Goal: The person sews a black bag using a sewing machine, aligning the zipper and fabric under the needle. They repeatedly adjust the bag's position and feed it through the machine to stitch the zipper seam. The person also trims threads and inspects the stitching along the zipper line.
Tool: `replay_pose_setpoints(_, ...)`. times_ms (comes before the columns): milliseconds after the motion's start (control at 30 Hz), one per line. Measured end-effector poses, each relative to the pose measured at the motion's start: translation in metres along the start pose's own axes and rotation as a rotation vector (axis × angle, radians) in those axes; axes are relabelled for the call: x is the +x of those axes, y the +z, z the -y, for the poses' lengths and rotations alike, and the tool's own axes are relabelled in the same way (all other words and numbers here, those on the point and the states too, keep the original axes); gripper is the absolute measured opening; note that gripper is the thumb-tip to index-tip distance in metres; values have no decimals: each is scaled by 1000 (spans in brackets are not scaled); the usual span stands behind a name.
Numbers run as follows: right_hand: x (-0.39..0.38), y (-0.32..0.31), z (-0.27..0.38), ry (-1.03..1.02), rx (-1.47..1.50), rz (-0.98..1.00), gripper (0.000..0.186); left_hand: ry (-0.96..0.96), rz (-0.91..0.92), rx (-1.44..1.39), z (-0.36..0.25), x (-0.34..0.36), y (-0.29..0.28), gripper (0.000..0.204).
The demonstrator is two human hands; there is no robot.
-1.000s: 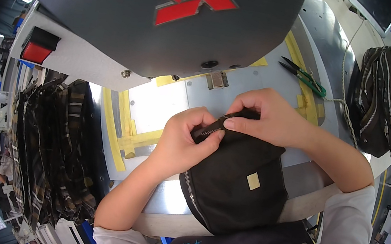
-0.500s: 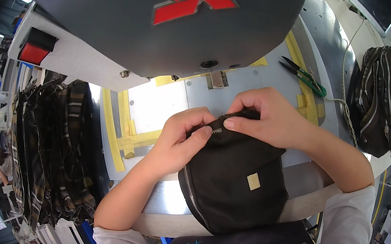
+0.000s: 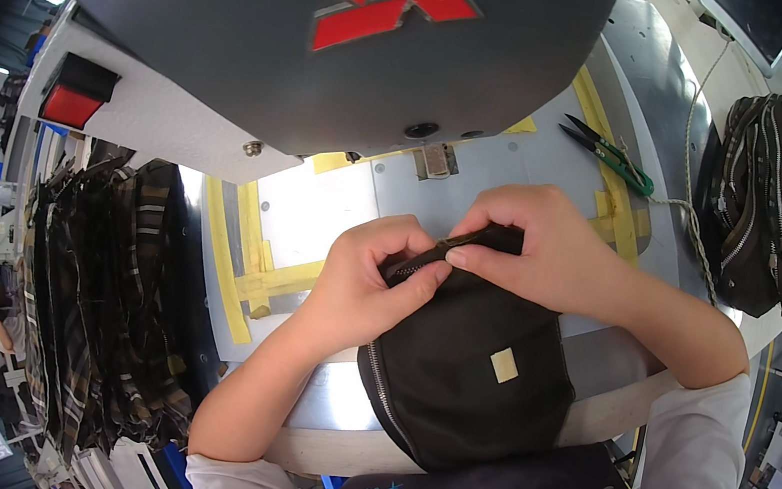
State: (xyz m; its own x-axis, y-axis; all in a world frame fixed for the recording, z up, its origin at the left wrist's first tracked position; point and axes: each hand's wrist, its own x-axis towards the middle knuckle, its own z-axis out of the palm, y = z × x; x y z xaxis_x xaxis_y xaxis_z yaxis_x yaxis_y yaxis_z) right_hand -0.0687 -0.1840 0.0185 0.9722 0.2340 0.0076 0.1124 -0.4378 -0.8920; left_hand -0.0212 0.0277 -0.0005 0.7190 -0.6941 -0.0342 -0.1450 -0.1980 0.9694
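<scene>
A small black fabric pouch [image 3: 472, 378] with a zipper along its edge and a pale square label lies on the metal sewing table [image 3: 544, 166] in front of me. My left hand [image 3: 369, 287] pinches the pouch's upper edge at the zipper. My right hand [image 3: 537, 246] grips the same top edge from the right, fingers curled over the fabric. The two hands almost touch at the zipper end. The grey sewing machine head [image 3: 343, 25] hangs just beyond them.
Green-handled snips [image 3: 611, 156] lie at the back right by yellow tape strips [image 3: 250, 274]. A pile of black zippered bags [image 3: 765, 209] sits at the far right. Dark plaid fabric pieces [image 3: 101, 292] hang at the left. A cord runs along the right side.
The pouch has shifted slightly toward me and left. Both hands keep their pinch on its zipper edge, with small finger adjustments.
</scene>
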Motion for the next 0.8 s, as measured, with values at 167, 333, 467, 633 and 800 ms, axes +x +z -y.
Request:
replay_pose_setpoints(167, 4, -3, -2, 109, 95, 49, 12, -23, 9, 17, -1, 0, -2, 11)
replay_pose_setpoints(333, 6, -3, -3, 91, 97, 44, 13, -51, -10, -87, 1, 2, -4, 10)
replay_pose_setpoints(467, 6, -3, -2, 101, 61, 44, 14, -19, -22, -37, 1, 1, -2, 12)
replay_pose_setpoints(633, 6, -1, -3, 77, 41, -8, 14, 46, -71, 85, 3, 3, 1, 11)
replay_pose_setpoints(800, 16, 0, -15, 98, -1, -44, 17, 274, -236, 529, 7, 12, -4, 6)
